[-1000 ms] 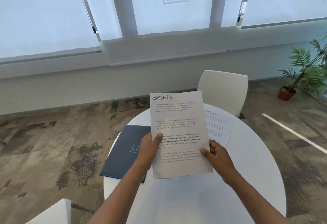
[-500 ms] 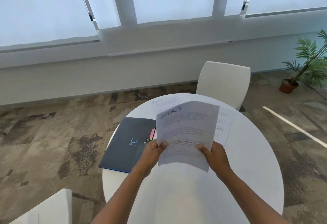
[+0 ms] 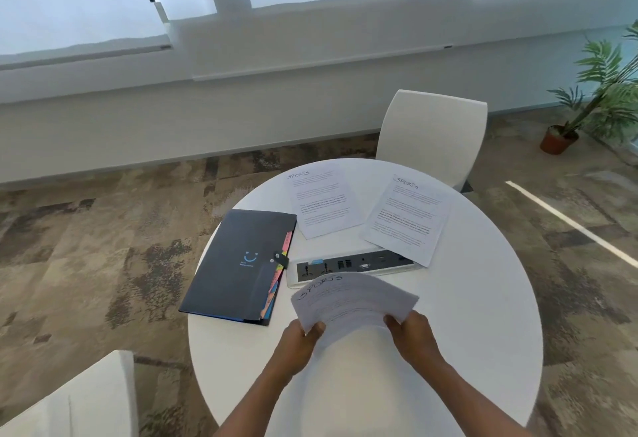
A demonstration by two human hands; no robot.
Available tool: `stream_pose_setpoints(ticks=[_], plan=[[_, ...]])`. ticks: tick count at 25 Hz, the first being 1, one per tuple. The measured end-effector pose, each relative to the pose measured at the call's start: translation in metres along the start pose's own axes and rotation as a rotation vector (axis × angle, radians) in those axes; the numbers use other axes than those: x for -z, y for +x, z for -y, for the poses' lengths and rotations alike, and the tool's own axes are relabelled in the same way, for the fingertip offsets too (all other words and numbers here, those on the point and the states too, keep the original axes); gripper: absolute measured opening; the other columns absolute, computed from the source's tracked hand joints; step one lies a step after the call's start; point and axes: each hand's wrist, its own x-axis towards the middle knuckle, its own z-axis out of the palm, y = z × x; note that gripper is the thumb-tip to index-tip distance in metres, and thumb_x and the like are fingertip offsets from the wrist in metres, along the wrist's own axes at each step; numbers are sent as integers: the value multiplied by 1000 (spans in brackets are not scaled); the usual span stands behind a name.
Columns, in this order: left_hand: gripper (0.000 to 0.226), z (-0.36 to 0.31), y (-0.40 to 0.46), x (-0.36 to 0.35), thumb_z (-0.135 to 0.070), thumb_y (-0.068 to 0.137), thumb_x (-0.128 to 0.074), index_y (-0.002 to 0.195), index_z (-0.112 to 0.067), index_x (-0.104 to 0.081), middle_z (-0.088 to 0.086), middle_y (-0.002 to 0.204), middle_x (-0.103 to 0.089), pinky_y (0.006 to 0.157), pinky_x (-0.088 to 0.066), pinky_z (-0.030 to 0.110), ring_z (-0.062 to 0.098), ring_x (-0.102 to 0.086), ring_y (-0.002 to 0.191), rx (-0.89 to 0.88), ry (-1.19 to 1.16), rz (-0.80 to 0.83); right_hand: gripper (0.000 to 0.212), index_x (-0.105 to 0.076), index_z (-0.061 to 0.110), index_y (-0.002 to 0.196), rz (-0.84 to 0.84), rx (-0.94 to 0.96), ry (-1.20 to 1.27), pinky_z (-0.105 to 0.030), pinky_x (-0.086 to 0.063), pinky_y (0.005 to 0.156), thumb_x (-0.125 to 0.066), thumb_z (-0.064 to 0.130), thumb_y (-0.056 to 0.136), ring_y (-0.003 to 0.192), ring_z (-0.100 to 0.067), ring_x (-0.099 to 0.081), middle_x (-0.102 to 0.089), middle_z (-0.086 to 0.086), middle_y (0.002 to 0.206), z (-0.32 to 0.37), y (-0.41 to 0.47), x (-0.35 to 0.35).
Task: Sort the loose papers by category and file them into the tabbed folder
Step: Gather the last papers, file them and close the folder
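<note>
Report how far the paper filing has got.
Done: nothing filed that I can see. The folder lies shut on the table, strap fastened. Two sheets headed SPORTS lie beside it, apart from each other.
In hand: the left hand and right hand hold a third SPORTS sheet low over the table.
Left: open the folder and put all three sheets behind a tab.

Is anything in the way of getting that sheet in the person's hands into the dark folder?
Nothing lies between the sheet and the folder, which sit side by side. But the folder is closed, its strap snapped over the edge, so that has to be undone first.
</note>
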Motion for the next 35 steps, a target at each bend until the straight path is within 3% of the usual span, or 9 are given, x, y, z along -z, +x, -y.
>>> stream_pose_setpoints(ticks=[2, 5, 9, 16, 20, 24, 27, 32, 35], plan=[[15, -8, 5, 2, -27, 103, -49, 103, -30, -63, 4, 109, -71, 85, -49, 32, 17, -63, 98, 20, -10, -55, 19, -59, 20, 79, 25, 38, -1, -25, -41, 59, -55, 13, 97, 71, -18, -60, -62, 8, 72, 2, 7, 1], [22, -14, 18, 9, -31, 103, -50, 112, -24, -69, -2, 110, -74, 92, -56, 39, 17, -69, 102, 6, -81, -56, 17, -66, 28, 91, 63, 87, 108, -19, -47, 64, -56, 15, 97, 81, -5, -65, -69, 15, 86, 10, 22, 3], [28, -25, 42, 14, -30, 102, -51, 121, -16, -65, 1, 114, -73, 91, -57, 46, 20, -69, 103, 15, -121, -110, 13, -70, 21, 99, 44, 2, 278, -29, -53, 69, -59, 16, 96, 85, -16, -70, -74, 8, 92, 24, 48, 6], [17, -42, 81, 20, -21, 99, -58, 114, -20, -66, 1, 110, -74, 81, -58, 33, 18, -72, 97, 61, -284, -170, 11, -71, 25, 99, 92, -107, 424, -46, -57, 89, -62, 29, 95, 96, -25, -71, -75, 4, 98, 23, 105, 11], [21, -36, 94, 31, -18, 99, -58, 119, -21, -63, -4, 111, -72, 87, -54, 34, 14, -69, 100, 88, -350, -246, 44, -52, 16, 134, 29, -159, -27, -34, -44, 98, -63, 27, 93, 121, -24, -55, -59, -1, 131, -8, 142, 24], [24, -21, 102, 40, -17, 99, -59, 122, -16, -62, -1, 112, -73, 81, -55, 32, 17, -70, 100, 157, -359, -281, 64, -30, 17, 149, 80, -94, -533, -47, -35, 108, -58, 33, 93, 139, -33, -34, -34, -2, 156, -29, 169, 25], [29, -13, 107, 43, -17, 99, -59, 128, -15, -60, -3, 113, -73, 88, -55, 35, 17, -70, 103, 181, -342, -273, 68, -19, 21, 154, 169, -144, -641, -50, -18, 116, -50, 41, 97, 149, -36, -13, -15, 4, 165, -40, 171, 18], [18, -19, 120, 37, -15, 100, -57, 112, -27, -61, -6, 110, -71, 93, -52, 38, 16, -68, 102, 192, -321, -242, 49, -42, 11, 143, -34, -54, -660, -46, -19, 114, -49, 31, 99, 143, -34, -28, -41, -4, 152, -73, 142, 18], [18, -16, 128, 35, -17, 99, -58, 114, -26, -64, -3, 113, -72, 96, -53, 42, 19, -69, 104, 192, -290, -224, 41, -58, 7, 123, -111, 89, -700, -48, -35, 103, -43, 33, 95, 124, -36, -50, -60, -8, 130, -96, 126, 28]])
